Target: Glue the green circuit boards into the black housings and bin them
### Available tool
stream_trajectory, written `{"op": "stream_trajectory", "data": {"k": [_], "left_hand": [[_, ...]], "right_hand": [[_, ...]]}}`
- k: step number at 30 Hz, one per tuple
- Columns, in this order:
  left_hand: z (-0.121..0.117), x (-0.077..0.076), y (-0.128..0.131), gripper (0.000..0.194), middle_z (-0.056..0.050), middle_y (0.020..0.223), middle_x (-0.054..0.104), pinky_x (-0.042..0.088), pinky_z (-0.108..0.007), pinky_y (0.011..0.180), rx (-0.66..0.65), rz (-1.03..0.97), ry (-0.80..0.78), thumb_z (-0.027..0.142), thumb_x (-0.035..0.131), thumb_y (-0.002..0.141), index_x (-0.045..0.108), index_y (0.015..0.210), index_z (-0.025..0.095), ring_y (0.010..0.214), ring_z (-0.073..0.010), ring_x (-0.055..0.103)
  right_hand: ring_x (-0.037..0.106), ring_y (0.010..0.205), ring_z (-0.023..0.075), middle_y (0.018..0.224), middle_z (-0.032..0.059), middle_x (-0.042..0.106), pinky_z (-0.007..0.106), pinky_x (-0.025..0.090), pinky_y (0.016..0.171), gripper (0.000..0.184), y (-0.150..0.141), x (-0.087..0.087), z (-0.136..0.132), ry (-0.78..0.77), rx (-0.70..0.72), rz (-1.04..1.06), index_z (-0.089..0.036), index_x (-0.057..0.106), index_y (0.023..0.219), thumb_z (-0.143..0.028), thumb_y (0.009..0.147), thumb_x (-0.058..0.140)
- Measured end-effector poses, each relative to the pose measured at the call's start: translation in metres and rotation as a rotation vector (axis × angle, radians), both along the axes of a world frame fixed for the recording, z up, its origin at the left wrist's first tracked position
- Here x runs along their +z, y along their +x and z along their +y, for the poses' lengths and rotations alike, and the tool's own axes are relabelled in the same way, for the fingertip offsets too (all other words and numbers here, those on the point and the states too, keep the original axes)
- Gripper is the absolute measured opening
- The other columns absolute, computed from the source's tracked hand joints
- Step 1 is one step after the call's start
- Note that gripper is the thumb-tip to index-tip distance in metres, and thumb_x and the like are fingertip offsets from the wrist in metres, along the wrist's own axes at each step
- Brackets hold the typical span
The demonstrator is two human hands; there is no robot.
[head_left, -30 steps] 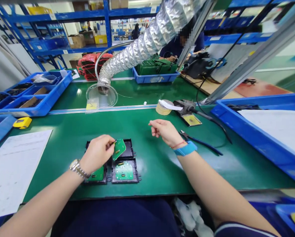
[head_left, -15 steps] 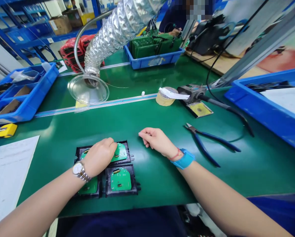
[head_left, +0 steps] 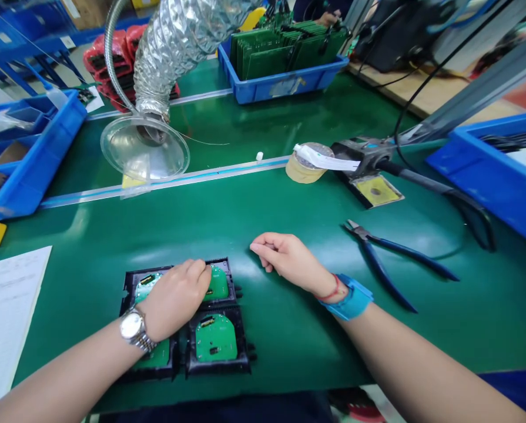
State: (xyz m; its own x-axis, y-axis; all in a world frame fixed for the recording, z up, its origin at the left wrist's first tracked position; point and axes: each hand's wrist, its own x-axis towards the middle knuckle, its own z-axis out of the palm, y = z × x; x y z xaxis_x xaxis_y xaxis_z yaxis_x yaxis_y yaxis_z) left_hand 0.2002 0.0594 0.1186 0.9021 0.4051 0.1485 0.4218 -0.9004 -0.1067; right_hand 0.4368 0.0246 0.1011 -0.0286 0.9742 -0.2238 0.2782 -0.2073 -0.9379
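My left hand [head_left: 177, 296] lies over a group of black plastic housings with green circuit boards in them. Its curled fingers close on the upper right circuit board [head_left: 218, 283]; the fingertips are hidden. Under and beside this hand are the upper left board [head_left: 144, 289] and the lower left board [head_left: 157, 356], both partly covered. The lower right board [head_left: 216, 338] sits in its black housing [head_left: 192, 367], in plain sight. My right hand [head_left: 289, 258] rests just right of the housings, thumb and fingers pinched together. Anything inside that pinch is hidden.
Diagonal cutters [head_left: 379, 258] lie spread at right, below a soldering iron stand [head_left: 364, 158] and a tape roll [head_left: 307, 167]. A fume hood [head_left: 144, 147] hangs at back left. Blue bins [head_left: 284, 88] stand behind and at both sides; paper [head_left: 13, 305] lies left.
The head view has tilted down and moved closer, so the bench things shift in the picture. Both hands keep nearly the same place and pose on the bench.
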Motion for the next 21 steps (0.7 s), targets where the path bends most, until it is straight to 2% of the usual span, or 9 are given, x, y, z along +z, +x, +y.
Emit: {"op": "stream_trajectory", "data": {"k": [6,9,11,13,15,17,21], "left_hand": [[-0.001,-0.001,0.004,0.028,-0.009,0.081,0.065,0.056,-0.029,0.057,-0.001,0.065,-0.001,-0.002,0.041,0.078,0.065,0.088,0.008,0.064,-0.0171,0.060],[-0.002,0.003,-0.001,0.033,-0.011,0.085,0.065,0.055,-0.028,0.057,0.010,0.026,0.022,-0.003,0.038,0.078,0.064,0.096,0.006,0.066,-0.0172,0.060],[-0.004,0.007,-0.009,0.032,-0.013,0.092,0.065,0.055,-0.030,0.061,0.030,-0.037,0.039,0.000,0.039,0.081,0.062,0.103,0.005,0.072,-0.0185,0.060],[-0.006,0.012,-0.021,0.026,-0.012,0.096,0.065,0.054,-0.034,0.068,0.048,-0.113,0.021,0.007,0.045,0.085,0.062,0.104,0.007,0.079,-0.0205,0.059],[-0.010,0.015,-0.032,0.020,-0.009,0.097,0.067,0.052,-0.036,0.074,0.048,-0.188,-0.039,0.016,0.050,0.087,0.064,0.101,0.011,0.086,-0.0219,0.057],[-0.016,0.014,-0.040,0.019,-0.005,0.099,0.068,0.048,-0.037,0.079,0.032,-0.232,-0.116,0.022,0.052,0.088,0.065,0.100,0.015,0.091,-0.0223,0.056],[-0.027,0.003,-0.043,0.024,0.001,0.108,0.067,0.039,-0.039,0.089,0.040,-0.213,-0.195,0.031,0.046,0.091,0.064,0.103,0.020,0.099,-0.0229,0.053]], "right_hand": [[0.049,0.046,0.0095,0.052,-0.0027,0.051,0.019,0.038,0.045,0.028,0.001,-0.002,0.001,0.003,0.006,-0.009,-0.015,0.056,0.075,-0.042,0.082,0.051],[0.050,0.046,0.0103,0.053,-0.0026,0.052,0.020,0.038,0.045,0.027,0.002,-0.002,0.000,0.024,0.016,-0.035,-0.016,0.057,0.076,-0.040,0.084,0.050],[0.051,0.049,0.0113,0.056,-0.0016,0.054,0.022,0.041,0.048,0.024,0.000,0.001,-0.003,0.131,0.012,-0.130,-0.016,0.058,0.077,-0.036,0.087,0.049],[0.055,0.059,0.0131,0.067,0.0009,0.059,0.024,0.045,0.057,0.019,-0.005,0.009,-0.009,0.334,0.029,-0.281,-0.017,0.060,0.081,-0.030,0.089,0.049],[0.057,0.074,0.0155,0.081,0.0039,0.062,0.028,0.048,0.070,0.014,-0.014,0.017,-0.018,0.544,0.132,-0.388,-0.016,0.060,0.091,-0.024,0.092,0.048],[0.057,0.088,0.0178,0.091,0.0063,0.063,0.033,0.049,0.083,0.016,-0.023,0.025,-0.027,0.673,0.288,-0.442,-0.015,0.058,0.102,-0.019,0.095,0.044],[0.044,0.118,0.0242,0.103,0.0090,0.064,0.040,0.046,0.090,0.023,-0.036,0.028,-0.039,0.670,0.473,-0.626,-0.013,0.057,0.107,-0.019,0.098,0.036]]}}
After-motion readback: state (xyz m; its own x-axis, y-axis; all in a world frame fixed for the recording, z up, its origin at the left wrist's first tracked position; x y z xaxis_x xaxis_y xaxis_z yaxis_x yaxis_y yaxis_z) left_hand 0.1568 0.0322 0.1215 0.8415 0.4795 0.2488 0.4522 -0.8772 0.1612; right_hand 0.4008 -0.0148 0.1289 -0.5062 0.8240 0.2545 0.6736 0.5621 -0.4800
